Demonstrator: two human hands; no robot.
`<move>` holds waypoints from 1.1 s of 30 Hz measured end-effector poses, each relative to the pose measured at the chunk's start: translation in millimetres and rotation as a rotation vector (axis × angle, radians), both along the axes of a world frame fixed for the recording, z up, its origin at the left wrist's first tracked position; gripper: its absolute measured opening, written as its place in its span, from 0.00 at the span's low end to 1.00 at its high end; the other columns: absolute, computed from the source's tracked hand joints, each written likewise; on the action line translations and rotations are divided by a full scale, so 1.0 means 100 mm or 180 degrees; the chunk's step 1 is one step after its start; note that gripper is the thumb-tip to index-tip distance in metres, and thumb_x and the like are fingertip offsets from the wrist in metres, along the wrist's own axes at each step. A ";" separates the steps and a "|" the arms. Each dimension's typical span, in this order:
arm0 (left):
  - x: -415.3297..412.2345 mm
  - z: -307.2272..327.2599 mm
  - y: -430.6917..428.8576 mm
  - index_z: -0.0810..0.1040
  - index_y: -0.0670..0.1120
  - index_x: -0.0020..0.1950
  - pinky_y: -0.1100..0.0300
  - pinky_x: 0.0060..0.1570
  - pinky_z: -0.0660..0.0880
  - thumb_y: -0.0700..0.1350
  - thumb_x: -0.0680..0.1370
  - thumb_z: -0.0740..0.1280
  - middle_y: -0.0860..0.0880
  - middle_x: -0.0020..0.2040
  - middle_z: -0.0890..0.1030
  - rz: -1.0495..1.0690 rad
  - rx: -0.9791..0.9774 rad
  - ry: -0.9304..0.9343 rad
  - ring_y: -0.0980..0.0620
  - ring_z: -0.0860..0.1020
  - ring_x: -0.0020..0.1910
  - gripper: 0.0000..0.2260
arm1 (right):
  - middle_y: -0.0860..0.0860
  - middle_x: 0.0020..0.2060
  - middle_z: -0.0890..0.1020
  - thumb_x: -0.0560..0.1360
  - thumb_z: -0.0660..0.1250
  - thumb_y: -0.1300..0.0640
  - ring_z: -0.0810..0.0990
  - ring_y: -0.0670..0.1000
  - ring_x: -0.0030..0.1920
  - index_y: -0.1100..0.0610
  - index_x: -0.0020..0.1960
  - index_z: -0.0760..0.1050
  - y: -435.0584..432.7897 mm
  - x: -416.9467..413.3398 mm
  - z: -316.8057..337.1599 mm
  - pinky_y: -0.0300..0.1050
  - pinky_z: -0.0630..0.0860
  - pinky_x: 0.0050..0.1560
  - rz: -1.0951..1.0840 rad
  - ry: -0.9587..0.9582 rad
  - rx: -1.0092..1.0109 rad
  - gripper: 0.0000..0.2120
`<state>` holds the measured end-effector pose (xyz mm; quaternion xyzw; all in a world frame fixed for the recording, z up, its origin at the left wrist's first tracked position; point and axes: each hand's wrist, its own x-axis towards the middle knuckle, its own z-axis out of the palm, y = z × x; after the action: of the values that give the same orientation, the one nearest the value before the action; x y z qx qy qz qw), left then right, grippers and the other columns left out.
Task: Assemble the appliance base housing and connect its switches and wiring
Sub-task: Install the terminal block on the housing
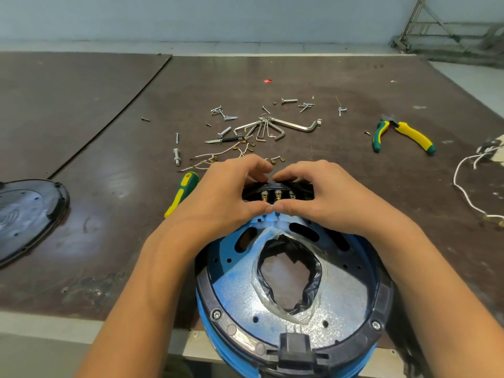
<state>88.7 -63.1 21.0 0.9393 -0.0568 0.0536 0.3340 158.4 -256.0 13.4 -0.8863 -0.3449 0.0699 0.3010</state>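
The base housing (237,293) sits right in front of me, hanging over the near edge of the table (109,132). It is round, with a blue outer shell, a black ring screwed round the rim and a speckled blue-grey plate inside. In the middle of the plate is a ragged opening lined with crumpled black and clear film (313,285). A black connector block (294,347) sits on the rim nearest me.

At the housing's far rim is the black switch strip (276,193), showing brass terminals in a row. My left hand (226,197) and right hand (321,197) both pinch it. Their fingers curl over its far side, and my thumbs press its near side, tip to tip.

Just left of the housing, touching my left hand, lies a green and yellow screwdriver (181,193). Just beyond the housing are thin wires with brass ends (218,156). Farther beyond them lie a bunch of hex keys (272,128) and scattered screws (223,114).

Beyond the housing and to its right lie the pliers (409,135), well apart from it. A white cord (463,186) trails at the table's right edge. Well to the left of the housing, a black cover plate (30,214) lies flat at the left edge of view. Between that plate and the housing the brown tabletop is open, as it is to the housing's right, short of the cord.
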 end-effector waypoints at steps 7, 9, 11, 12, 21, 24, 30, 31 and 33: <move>0.07 -0.09 -0.02 0.75 0.52 0.67 0.68 0.56 0.71 0.55 0.74 0.73 0.56 0.60 0.78 -0.0129 0.0422 0.0004 0.59 0.75 0.58 0.23 | 0.46 0.51 0.84 0.77 0.70 0.52 0.82 0.43 0.52 0.51 0.64 0.79 0.00 0.04 0.02 0.37 0.79 0.54 -0.0461 0.0470 0.0758 0.15; 0.07 -0.07 -0.01 0.76 0.53 0.67 0.56 0.58 0.75 0.56 0.76 0.71 0.56 0.59 0.78 -0.0130 0.0687 -0.0042 0.56 0.75 0.58 0.21 | 0.49 0.48 0.86 0.78 0.70 0.56 0.84 0.46 0.51 0.51 0.57 0.82 0.01 0.08 0.02 0.40 0.80 0.52 -0.0718 0.0835 0.1271 0.09; 0.06 -0.06 0.01 0.76 0.54 0.67 0.50 0.59 0.75 0.56 0.77 0.69 0.57 0.60 0.77 -0.0061 0.0832 -0.0107 0.54 0.75 0.59 0.19 | 0.50 0.47 0.87 0.79 0.69 0.58 0.84 0.48 0.48 0.50 0.52 0.82 0.06 0.18 0.07 0.39 0.79 0.47 -0.0866 0.1264 0.1410 0.06; 0.05 -0.06 0.03 0.75 0.54 0.67 0.49 0.59 0.75 0.56 0.77 0.69 0.57 0.60 0.77 -0.0042 0.0834 -0.0107 0.54 0.75 0.60 0.19 | 0.51 0.46 0.87 0.79 0.68 0.59 0.84 0.48 0.46 0.50 0.51 0.82 0.12 0.25 0.09 0.38 0.78 0.43 -0.0912 0.1376 0.1364 0.06; 0.03 -0.06 0.05 0.75 0.52 0.67 0.50 0.59 0.75 0.55 0.77 0.69 0.55 0.61 0.77 -0.0046 0.0656 -0.0064 0.54 0.75 0.59 0.19 | 0.54 0.67 0.78 0.76 0.66 0.66 0.75 0.55 0.68 0.55 0.70 0.75 0.57 1.12 -0.20 0.43 0.69 0.65 -0.0206 -0.0175 -0.1154 0.23; 0.03 -0.07 0.05 0.75 0.53 0.67 0.50 0.58 0.75 0.56 0.77 0.69 0.55 0.60 0.77 -0.0009 0.0590 -0.0080 0.54 0.75 0.58 0.20 | 0.53 0.55 0.83 0.76 0.67 0.66 0.79 0.54 0.58 0.53 0.60 0.82 0.56 1.20 -0.31 0.42 0.73 0.54 -0.0278 -0.0222 -0.1135 0.16; -0.01 -0.08 0.04 0.68 0.54 0.72 0.48 0.60 0.75 0.59 0.76 0.68 0.56 0.67 0.73 0.0003 0.0700 -0.0188 0.52 0.74 0.64 0.26 | 0.47 0.38 0.79 0.75 0.71 0.62 0.78 0.50 0.44 0.52 0.43 0.80 0.50 1.11 -0.29 0.37 0.68 0.40 -0.0388 -0.0126 -0.1047 0.06; -0.02 -0.07 0.04 0.68 0.54 0.73 0.48 0.60 0.75 0.60 0.76 0.68 0.56 0.68 0.72 0.0005 0.0691 -0.0206 0.52 0.74 0.64 0.27 | 0.46 0.36 0.79 0.75 0.73 0.61 0.78 0.50 0.43 0.53 0.42 0.80 0.47 1.07 -0.26 0.36 0.68 0.37 -0.0434 -0.0127 -0.0954 0.05; -0.02 -0.05 0.06 0.68 0.54 0.74 0.47 0.60 0.75 0.60 0.77 0.68 0.56 0.68 0.72 0.0017 0.0645 -0.0206 0.52 0.74 0.64 0.27 | 0.47 0.35 0.81 0.73 0.75 0.60 0.79 0.48 0.40 0.54 0.41 0.82 0.39 0.98 -0.18 0.35 0.70 0.37 -0.0681 -0.0161 -0.0521 0.04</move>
<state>86.4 -56.8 15.5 0.9662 -0.0702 0.0787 0.2352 256.1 -216.5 -4.3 -0.9411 -0.2490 0.0430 0.2246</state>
